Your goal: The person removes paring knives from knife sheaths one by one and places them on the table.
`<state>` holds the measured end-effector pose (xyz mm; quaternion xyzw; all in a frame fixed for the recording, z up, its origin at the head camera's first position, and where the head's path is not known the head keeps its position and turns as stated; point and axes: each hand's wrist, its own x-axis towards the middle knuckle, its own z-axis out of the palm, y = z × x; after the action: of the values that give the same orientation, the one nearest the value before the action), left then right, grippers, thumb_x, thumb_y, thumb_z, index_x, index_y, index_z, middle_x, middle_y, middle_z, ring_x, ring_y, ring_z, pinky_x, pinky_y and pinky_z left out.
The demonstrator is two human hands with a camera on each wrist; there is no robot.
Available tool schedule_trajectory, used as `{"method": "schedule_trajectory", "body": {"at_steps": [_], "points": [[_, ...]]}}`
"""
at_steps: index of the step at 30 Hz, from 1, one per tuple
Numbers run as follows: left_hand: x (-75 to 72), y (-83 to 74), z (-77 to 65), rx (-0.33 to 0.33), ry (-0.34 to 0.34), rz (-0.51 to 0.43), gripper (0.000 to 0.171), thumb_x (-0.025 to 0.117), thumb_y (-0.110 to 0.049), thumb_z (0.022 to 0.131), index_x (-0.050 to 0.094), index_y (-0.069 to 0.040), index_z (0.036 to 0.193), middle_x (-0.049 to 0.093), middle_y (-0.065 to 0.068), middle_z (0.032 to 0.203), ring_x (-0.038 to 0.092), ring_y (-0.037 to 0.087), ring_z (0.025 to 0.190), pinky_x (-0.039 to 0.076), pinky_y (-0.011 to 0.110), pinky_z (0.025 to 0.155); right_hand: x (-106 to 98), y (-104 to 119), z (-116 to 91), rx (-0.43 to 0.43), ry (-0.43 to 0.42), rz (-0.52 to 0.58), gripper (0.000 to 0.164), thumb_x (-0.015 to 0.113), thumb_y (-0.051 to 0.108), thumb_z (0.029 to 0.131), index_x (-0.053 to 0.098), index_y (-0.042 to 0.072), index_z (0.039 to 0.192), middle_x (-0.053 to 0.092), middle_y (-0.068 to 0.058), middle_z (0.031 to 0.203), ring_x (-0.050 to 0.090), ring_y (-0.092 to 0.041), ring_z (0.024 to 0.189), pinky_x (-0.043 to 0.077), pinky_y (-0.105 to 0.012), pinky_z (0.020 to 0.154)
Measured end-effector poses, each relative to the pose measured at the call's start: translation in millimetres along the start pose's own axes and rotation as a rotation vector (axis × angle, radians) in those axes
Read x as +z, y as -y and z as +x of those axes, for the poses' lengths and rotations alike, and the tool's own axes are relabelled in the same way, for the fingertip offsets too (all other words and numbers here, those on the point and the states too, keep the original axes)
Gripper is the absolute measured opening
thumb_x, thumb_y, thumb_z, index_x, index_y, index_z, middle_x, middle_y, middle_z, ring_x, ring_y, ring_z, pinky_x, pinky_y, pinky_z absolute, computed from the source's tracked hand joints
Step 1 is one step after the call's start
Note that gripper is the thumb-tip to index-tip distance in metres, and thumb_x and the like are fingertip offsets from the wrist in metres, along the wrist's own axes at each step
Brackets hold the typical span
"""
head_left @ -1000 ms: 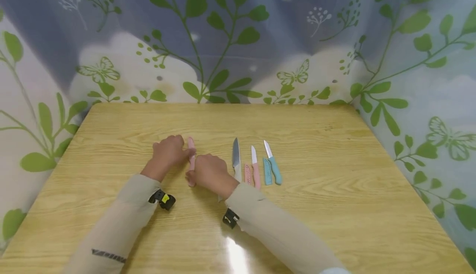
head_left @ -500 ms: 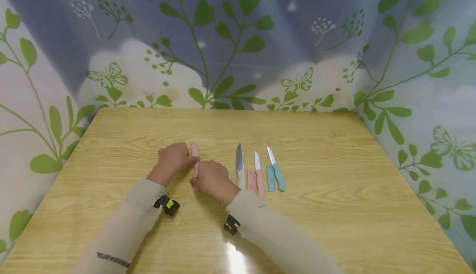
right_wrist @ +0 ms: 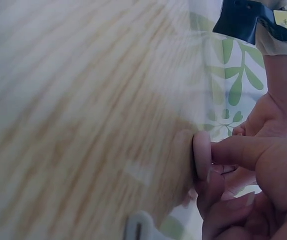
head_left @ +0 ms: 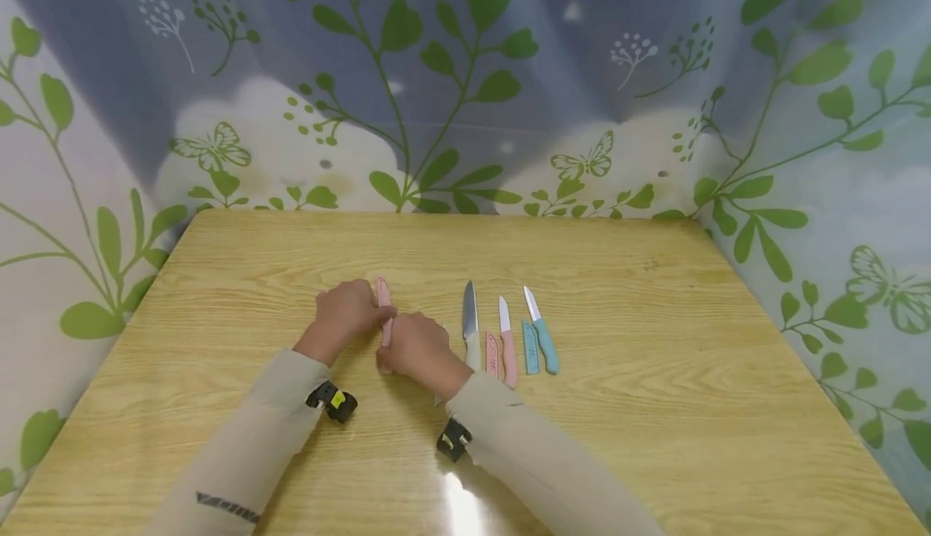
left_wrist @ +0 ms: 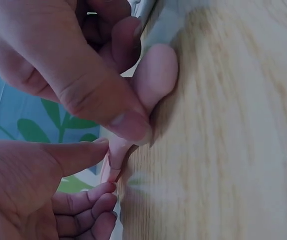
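Observation:
A pink knife, its blade inside a pink sheath (head_left: pixel 382 290), lies between my hands on the left-centre of the table. My left hand (head_left: pixel 346 310) pinches the sheath between thumb and fingers. The right hand (head_left: pixel 418 347) grips the pink handle (left_wrist: pixel 158 72), thumb along its side, with the rounded end sticking out. In the left wrist view both hands meet close together where handle and sheath join, close over the wood. The right wrist view shows the handle's end (right_wrist: pixel 202 155) beside the right fingers. The blade itself is hidden.
Right of my hands lie a white-handled knife (head_left: pixel 469 310), a bare pink knife (head_left: pixel 507 342) beside a pink sheath (head_left: pixel 493 355), and a blue knife (head_left: pixel 541 334) beside a blue sheath (head_left: pixel 531 348). A pale item is mostly hidden under my right wrist. Patterned cloth surrounds the wooden table (head_left: pixel 655 439).
Both hands keep their hold on the sheathed pink knife and have barely moved. The head view tilted slightly, so the whole scene sits a little lower and further right than one second ago.

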<state>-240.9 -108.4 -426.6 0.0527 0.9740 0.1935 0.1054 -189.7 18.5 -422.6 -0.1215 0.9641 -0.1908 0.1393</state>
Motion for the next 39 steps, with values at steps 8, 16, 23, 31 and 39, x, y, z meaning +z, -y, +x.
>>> {"method": "schedule_trajectory", "body": {"at_steps": [8, 16, 23, 31, 39], "points": [[-0.4, 4.8, 1.8, 0.016, 0.019, -0.154, 0.043, 0.062, -0.036, 0.089, 0.064, -0.009, 0.057, 0.043, -0.002, 0.053, 0.038, 0.014, 0.052, 0.029, 0.026, 0.046, -2.3, -1.6, -1.9, 0.035, -0.027, 0.037, 0.026, 0.068, 0.025, 0.078, 0.058, 0.017, 0.055, 0.059, 0.002, 0.055, 0.051, -0.012, 0.05, 0.037, -0.027, 0.043], [-8.1, 3.6, 1.3, 0.02, 0.043, -0.437, 0.034, 0.062, -0.032, 0.091, 0.069, 0.0, 0.1, 0.069, 0.016, 0.093, 0.06, 0.024, 0.08, 0.049, 0.033, 0.069, -6.0, -5.4, -5.0, 0.03, -0.053, 0.176, 0.023, 0.068, 0.024, 0.076, 0.062, 0.019, 0.055, 0.058, 0.002, 0.049, 0.046, -0.01, 0.042, 0.031, -0.022, 0.036], [-12.1, -1.1, -2.7, 0.012, 0.036, -0.583, 0.036, 0.063, -0.03, 0.09, 0.066, 0.003, 0.104, 0.068, 0.021, 0.102, 0.059, 0.029, 0.094, 0.048, 0.037, 0.078, -8.3, -12.8, -11.3, 0.014, -0.091, 0.266, 0.02, 0.066, 0.022, 0.075, 0.064, 0.018, 0.055, 0.045, 0.005, 0.043, 0.032, -0.007, 0.037, 0.019, -0.02, 0.033], [-10.0, -2.8, -6.1, 0.033, 0.041, -0.741, 0.034, 0.064, -0.024, 0.091, 0.062, 0.006, 0.106, 0.073, 0.015, 0.093, 0.066, 0.024, 0.087, 0.055, 0.04, 0.08, -13.7, -17.5, -20.9, -0.023, -0.117, 0.263, 0.028, 0.064, 0.022, 0.076, 0.058, 0.013, 0.051, 0.049, 0.006, 0.041, 0.031, -0.005, 0.034, 0.019, -0.018, 0.031], [-13.8, -9.9, -15.2, 0.079, 0.089, -0.81, 0.027, 0.064, -0.018, 0.092, 0.062, 0.008, 0.099, 0.072, 0.008, 0.081, 0.065, 0.014, 0.072, 0.057, 0.038, 0.077, -17.6, -26.8, -32.2, -0.083, -0.127, 0.257, 0.025, 0.07, 0.026, 0.08, 0.054, 0.013, 0.065, 0.05, 0.004, 0.053, 0.04, -0.006, 0.043, 0.028, -0.017, 0.036]]}}
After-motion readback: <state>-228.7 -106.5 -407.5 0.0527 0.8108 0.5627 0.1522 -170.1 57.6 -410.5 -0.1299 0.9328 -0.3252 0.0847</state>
